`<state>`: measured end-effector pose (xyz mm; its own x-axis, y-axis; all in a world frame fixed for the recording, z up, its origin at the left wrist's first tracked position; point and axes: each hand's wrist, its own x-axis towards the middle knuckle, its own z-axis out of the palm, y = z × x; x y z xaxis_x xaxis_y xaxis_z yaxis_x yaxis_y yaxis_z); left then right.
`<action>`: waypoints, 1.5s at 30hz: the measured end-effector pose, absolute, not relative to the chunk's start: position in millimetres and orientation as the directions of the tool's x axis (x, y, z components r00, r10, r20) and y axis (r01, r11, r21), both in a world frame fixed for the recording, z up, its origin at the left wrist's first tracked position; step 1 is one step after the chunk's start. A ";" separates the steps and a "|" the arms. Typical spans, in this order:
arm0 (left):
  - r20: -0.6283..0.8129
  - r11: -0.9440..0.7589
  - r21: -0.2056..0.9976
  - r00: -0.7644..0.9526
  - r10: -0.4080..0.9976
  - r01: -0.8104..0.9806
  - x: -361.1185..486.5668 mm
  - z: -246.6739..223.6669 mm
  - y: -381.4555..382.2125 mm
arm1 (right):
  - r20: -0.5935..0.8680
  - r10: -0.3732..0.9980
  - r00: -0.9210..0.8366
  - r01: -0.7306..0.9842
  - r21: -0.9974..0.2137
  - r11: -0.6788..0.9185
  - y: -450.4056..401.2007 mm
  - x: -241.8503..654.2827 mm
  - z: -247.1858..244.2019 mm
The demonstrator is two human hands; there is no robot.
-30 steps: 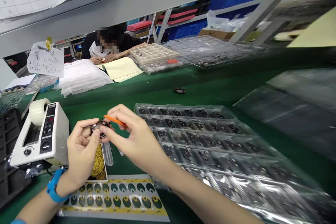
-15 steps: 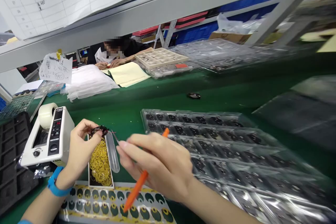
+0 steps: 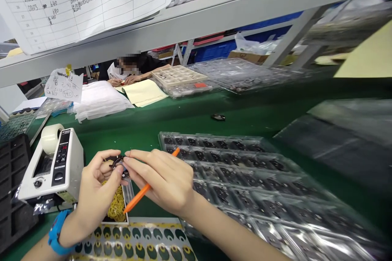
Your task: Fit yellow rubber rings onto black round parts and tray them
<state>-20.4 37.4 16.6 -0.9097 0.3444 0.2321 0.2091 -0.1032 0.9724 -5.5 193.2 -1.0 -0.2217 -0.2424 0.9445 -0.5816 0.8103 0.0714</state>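
My left hand (image 3: pixel 99 185) is closed, with thumb and fingers pinching a small dark round part (image 3: pixel 120 164) that has a shiny rim. Against that part's right side, my right hand (image 3: pixel 162 179) has its fingertips pressed together. An orange pen-like stick (image 3: pixel 137 198) runs through the right hand, slanting down to the left. Whatever lies between the right fingertips is too small to tell. Directly below the hands stands a narrow white box (image 3: pixel 127 216), partly covered, filled with yellow rings (image 3: pixel 116 206). A sheet of green and yellow stickers (image 3: pixel 143 226) lies nearest me.
Clear trays of black parts (image 3: pixel 245 179) spread to the right. A white tape dispenser (image 3: pixel 69 171) and a black tray (image 3: pixel 14 187) stand left. One dark part (image 3: pixel 218 117) lies behind the trays. A shelf beam (image 3: pixel 196 24) crosses overhead; a co-worker (image 3: pixel 134 69) sits opposite.
My right hand has moved left and up, its fingertips now meeting the part in my left hand. The thin metallic tip seen by its fingers before is now hidden. The view has shifted slightly.
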 end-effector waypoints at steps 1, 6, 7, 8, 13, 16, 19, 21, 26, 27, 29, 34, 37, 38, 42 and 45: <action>0.236 -0.096 0.972 -0.908 0.345 0.216 -20.1 16.1 37.3 | 0.945 -0.242 -0.223 -0.588 0.068 0.806 193.3 -5.6 -1.2; 0.256 -0.091 0.967 -0.902 0.347 0.239 -18.5 16.8 37.7 | 0.940 -0.274 -0.205 -0.601 0.100 0.793 193.6 -5.9 0.3; 0.252 -0.092 0.968 -0.901 0.352 0.235 -18.4 17.1 37.8 | 0.938 -0.285 -0.196 -0.601 0.115 0.791 194.0 -6.2 0.5; 0.246 -0.093 0.969 -0.902 0.355 0.228 -18.3 17.3 38.0 | 0.936 -0.297 -0.189 -0.602 0.128 0.788 194.6 -6.8 0.5; 0.225 -0.079 0.974 -0.914 0.338 0.211 -18.7 15.4 38.2 | 0.922 -0.351 -0.165 -0.617 0.181 0.766 198.5 -11.0 0.4; 0.245 -0.042 0.969 -0.914 0.322 0.245 -18.9 12.3 37.4 | 0.912 -0.375 -0.166 -0.617 0.201 0.761 199.4 -11.7 1.3; 0.306 0.035 0.943 -0.900 0.310 0.332 -18.9 7.7 36.0 | 0.913 -0.366 -0.182 -0.611 0.187 0.769 197.9 -10.2 1.0; 0.351 0.089 0.916 -0.888 0.296 0.392 -18.7 4.7 35.5 | 0.922 -0.338 -0.189 -0.612 0.159 0.775 195.9 -9.2 -0.6; 0.408 0.110 0.887 -0.874 0.264 0.448 -17.9 3.3 36.9 | 0.950 -0.247 -0.191 -0.618 0.079 0.783 190.0 -9.9 -7.3; 0.415 0.102 0.886 -0.870 0.265 0.453 -17.9 4.0 37.2 | 0.954 -0.234 -0.185 -0.616 0.073 0.785 189.0 -10.5 -8.4; 0.430 0.087 0.880 -0.861 0.273 0.467 -18.3 5.4 37.8 | 0.962 -0.216 -0.169 -0.611 0.070 0.788 187.6 -11.6 -10.0; 0.406 0.068 0.894 -0.865 0.295 0.443 -21.6 4.8 37.6 | 0.959 -0.250 -0.135 -0.592 0.124 0.797 188.6 -14.1 -11.0; 0.352 0.051 0.922 -0.886 0.303 0.384 -23.8 2.6 37.0 | 0.955 -0.258 -0.143 -0.571 0.134 0.810 189.0 -15.3 -11.2; 0.334 0.052 0.929 -0.893 0.301 0.366 -24.5 2.2 36.9 | 0.955 -0.252 -0.157 -0.564 0.123 0.817 188.4 -15.6 -11.5; 0.255 0.035 0.961 -0.923 0.288 0.276 -29.4 3.3 37.2 | 0.952 -0.211 -0.221 -0.574 0.048 0.817 184.2 -14.2 -12.4; 0.226 -0.015 0.973 -0.935 0.273 0.230 -35.7 7.0 36.8 | 0.944 -0.146 -0.296 -0.667 -0.095 0.739 185.1 -9.5 -8.8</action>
